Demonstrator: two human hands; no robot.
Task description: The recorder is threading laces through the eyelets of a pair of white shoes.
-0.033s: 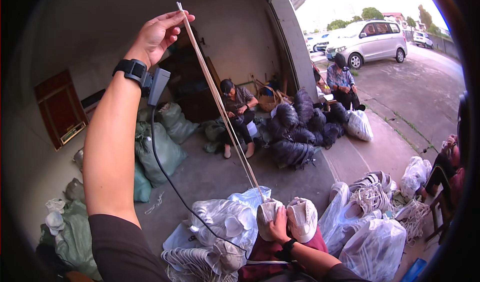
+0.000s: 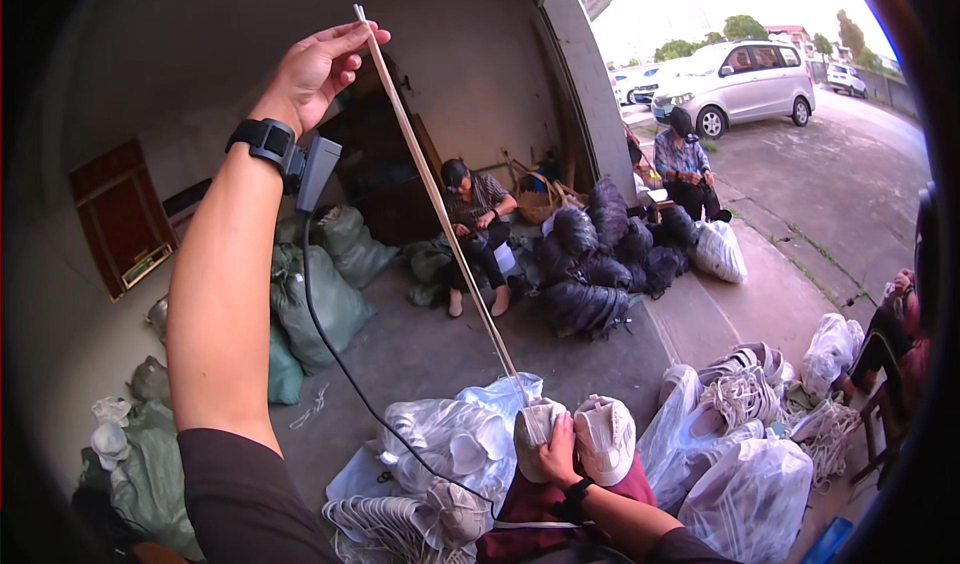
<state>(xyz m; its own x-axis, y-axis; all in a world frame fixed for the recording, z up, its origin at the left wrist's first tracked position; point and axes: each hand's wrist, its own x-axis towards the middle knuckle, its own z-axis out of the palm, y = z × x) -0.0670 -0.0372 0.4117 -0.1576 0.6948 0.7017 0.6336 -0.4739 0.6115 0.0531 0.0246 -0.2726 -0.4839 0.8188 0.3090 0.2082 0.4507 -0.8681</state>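
My left hand (image 2: 318, 64) is raised high at the upper left, thumb and fingers pinched on the ends of a pale shoelace (image 2: 440, 204). The lace runs taut and slanting down to a beige shoe (image 2: 533, 426) on my lap. Gripping that shoe is my right hand (image 2: 560, 452), fingers laid over its upper near where the lace comes out. A second beige shoe (image 2: 606, 436) stands close beside it on the right. Dark red cloth (image 2: 635, 482) lies under both. The exact lace holes are too small to make out.
A black cable (image 2: 335, 349) hangs from the device on my left wrist. Clear plastic bags (image 2: 745, 494) and bundled laces (image 2: 745, 401) lie at right; more bags (image 2: 440, 434) sit at left. Green sacks (image 2: 315, 299), black bundles (image 2: 590, 284) and seated people stand farther off.
The lace strands, slightly spread apart along their lower length before, now lie closer together. Both hands hold the same places.
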